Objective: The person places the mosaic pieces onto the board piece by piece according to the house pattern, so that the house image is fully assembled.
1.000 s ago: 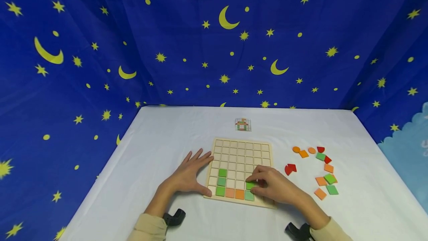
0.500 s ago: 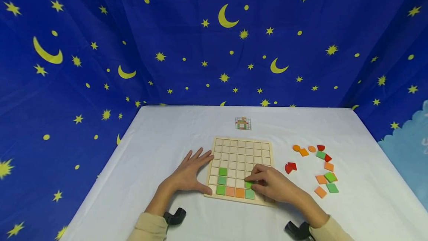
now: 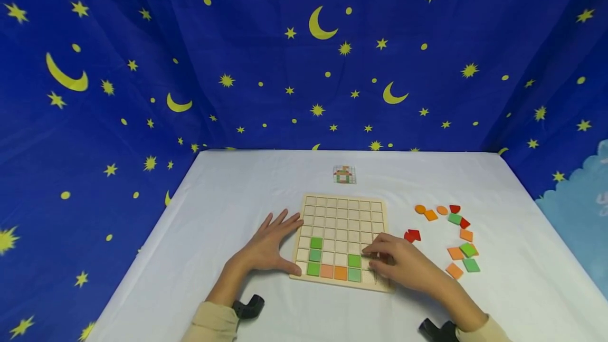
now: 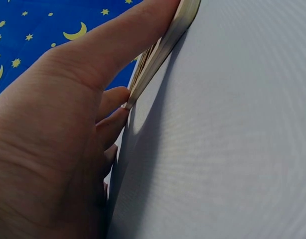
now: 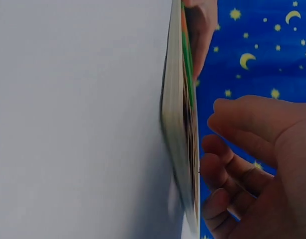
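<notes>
A wooden grid board (image 3: 341, 223) lies on the white-covered table. My left hand (image 3: 271, 247) steadies its left side, fingers spread and thumb on the near left corner. In the left wrist view the thumb (image 4: 128, 35) lies across the board's rim. Over the board's right part hovers my right hand (image 3: 394, 263), loosely bent, and no tile shows between its fingers. A green tile (image 3: 354, 260) sits in a cell just left of those fingertips. Below it is a teal tile (image 3: 354, 275). An orange tile (image 3: 340, 273), a salmon tile (image 3: 326, 271) and a green column (image 3: 315, 243) fill cells further left.
Loose tiles (image 3: 455, 253) in orange, green and red are scattered right of the board, some overlapping. Nearer the board are red pieces (image 3: 412, 235). A small pattern card (image 3: 344, 174) lies beyond the board. Blue star-printed cloth (image 3: 266, 57) walls the table.
My right hand has let go of the green tile, which now sits fully visible in its cell, and has shifted right. The left hand has stayed at the board's side.
</notes>
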`<state>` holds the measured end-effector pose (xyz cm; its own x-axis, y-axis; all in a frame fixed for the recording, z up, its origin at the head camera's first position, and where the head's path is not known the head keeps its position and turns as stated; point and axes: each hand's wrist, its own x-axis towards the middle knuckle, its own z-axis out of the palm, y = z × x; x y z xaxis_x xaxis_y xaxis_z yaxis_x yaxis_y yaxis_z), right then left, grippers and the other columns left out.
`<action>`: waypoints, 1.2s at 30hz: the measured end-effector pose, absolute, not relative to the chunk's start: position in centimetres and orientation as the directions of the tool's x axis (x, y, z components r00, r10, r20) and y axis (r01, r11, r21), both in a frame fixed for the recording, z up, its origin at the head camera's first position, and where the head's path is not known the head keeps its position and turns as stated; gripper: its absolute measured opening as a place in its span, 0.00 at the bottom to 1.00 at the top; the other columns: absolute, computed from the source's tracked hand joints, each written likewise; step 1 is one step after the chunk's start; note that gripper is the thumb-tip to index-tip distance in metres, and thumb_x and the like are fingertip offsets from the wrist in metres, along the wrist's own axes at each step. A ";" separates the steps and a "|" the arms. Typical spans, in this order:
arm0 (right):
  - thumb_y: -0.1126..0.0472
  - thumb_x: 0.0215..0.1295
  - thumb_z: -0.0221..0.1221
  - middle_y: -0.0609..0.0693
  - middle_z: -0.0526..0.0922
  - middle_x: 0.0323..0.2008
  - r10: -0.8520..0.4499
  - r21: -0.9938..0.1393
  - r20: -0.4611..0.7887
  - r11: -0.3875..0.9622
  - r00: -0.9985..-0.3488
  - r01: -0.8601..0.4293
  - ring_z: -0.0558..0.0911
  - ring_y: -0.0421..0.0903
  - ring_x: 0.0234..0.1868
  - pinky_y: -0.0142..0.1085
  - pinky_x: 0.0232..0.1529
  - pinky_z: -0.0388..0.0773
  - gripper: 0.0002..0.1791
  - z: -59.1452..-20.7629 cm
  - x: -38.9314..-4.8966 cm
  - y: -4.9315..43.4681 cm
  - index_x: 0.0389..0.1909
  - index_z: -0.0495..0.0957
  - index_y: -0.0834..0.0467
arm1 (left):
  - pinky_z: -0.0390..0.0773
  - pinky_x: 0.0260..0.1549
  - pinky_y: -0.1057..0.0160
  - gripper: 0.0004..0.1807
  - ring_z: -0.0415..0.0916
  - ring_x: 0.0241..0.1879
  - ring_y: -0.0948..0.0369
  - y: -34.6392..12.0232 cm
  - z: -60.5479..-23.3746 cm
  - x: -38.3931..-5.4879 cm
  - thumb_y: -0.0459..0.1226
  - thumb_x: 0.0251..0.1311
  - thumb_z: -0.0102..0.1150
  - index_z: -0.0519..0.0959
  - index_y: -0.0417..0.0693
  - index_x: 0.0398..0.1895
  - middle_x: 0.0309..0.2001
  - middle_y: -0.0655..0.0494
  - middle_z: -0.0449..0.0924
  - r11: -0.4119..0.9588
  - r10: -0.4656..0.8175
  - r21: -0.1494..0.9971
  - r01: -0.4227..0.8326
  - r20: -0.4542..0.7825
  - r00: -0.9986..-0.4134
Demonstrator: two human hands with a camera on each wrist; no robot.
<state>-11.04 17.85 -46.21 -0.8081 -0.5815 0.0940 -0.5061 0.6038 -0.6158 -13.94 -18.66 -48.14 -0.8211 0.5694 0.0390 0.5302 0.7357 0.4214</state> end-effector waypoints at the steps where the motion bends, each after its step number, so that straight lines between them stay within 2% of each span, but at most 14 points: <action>1: 0.56 0.62 0.64 0.33 0.76 0.36 -0.571 -0.618 0.097 0.607 -0.815 -0.500 0.74 0.35 0.32 0.29 0.30 0.74 0.11 -46.2 -10.9 18.3 0.46 0.83 0.45 | 0.36 0.69 0.45 0.66 0.38 0.74 0.52 -18.7 -48.1 -13.9 0.75 0.28 0.64 0.58 0.55 0.74 0.75 0.59 0.50 0.736 0.570 0.422 0.529 0.035 -0.821; 7: 0.56 0.61 0.66 0.34 0.76 0.35 -0.513 -0.580 0.121 0.658 -0.850 -0.480 0.74 0.33 0.31 0.29 0.29 0.73 0.12 -46.2 -9.8 20.7 0.47 0.83 0.46 | 0.33 0.70 0.48 0.67 0.35 0.74 0.55 -18.9 -48.2 -13.6 0.75 0.27 0.64 0.57 0.57 0.74 0.75 0.62 0.48 0.755 0.554 0.424 0.501 -0.003 -0.832; 15: 0.54 0.57 0.69 0.33 0.75 0.31 -0.355 -0.586 0.095 0.735 -0.930 -0.340 0.73 0.35 0.30 0.28 0.26 0.72 0.14 -46.6 -8.7 24.6 0.45 0.83 0.42 | 0.32 0.70 0.48 0.66 0.35 0.74 0.55 -18.8 -48.3 -13.7 0.76 0.27 0.64 0.56 0.59 0.75 0.75 0.63 0.47 0.758 0.558 0.413 0.505 -0.008 -0.830; 20: 0.53 0.57 0.69 0.35 0.77 0.32 -0.306 -0.624 0.093 0.724 -0.948 -0.295 0.73 0.37 0.29 0.29 0.24 0.72 0.14 -46.8 -8.4 27.1 0.45 0.83 0.44 | 0.32 0.70 0.48 0.66 0.35 0.74 0.55 -18.8 -48.2 -13.6 0.75 0.27 0.65 0.57 0.58 0.75 0.75 0.62 0.47 0.758 0.553 0.426 0.494 -0.017 -0.833; 26: 0.50 0.57 0.68 0.38 0.76 0.30 -0.246 -0.598 0.079 0.763 -0.966 -0.243 0.72 0.38 0.28 0.30 0.23 0.69 0.15 -46.4 -8.0 29.3 0.46 0.83 0.45 | 0.32 0.70 0.48 0.66 0.35 0.74 0.55 -18.8 -48.2 -13.7 0.75 0.27 0.65 0.57 0.58 0.75 0.75 0.63 0.47 0.762 0.546 0.423 0.491 -0.012 -0.837; 33: 0.48 0.58 0.67 0.39 0.78 0.36 -0.196 -0.565 0.065 0.801 -0.978 -0.198 0.72 0.37 0.31 0.29 0.25 0.69 0.17 -46.1 -7.8 31.3 0.48 0.83 0.47 | 0.32 0.70 0.48 0.66 0.35 0.74 0.56 -18.7 -48.2 -13.8 0.76 0.27 0.64 0.56 0.59 0.75 0.75 0.63 0.47 0.762 0.548 0.420 0.494 -0.010 -0.837; 36: 0.49 0.58 0.68 0.40 0.78 0.35 -0.181 -0.549 0.080 0.813 -0.980 -0.195 0.71 0.37 0.29 0.29 0.23 0.67 0.17 -46.2 -7.7 32.0 0.47 0.84 0.48 | 0.32 0.70 0.49 0.66 0.34 0.74 0.56 -18.7 -48.1 -13.9 0.76 0.27 0.64 0.56 0.60 0.75 0.75 0.64 0.47 0.764 0.543 0.422 0.488 -0.012 -0.840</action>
<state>-7.74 32.00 -46.18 -0.9802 -0.1810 0.0805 -0.1952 0.8129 -0.5488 -13.94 -18.65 -48.13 -0.8395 0.5432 -0.0122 0.4882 0.7640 0.4219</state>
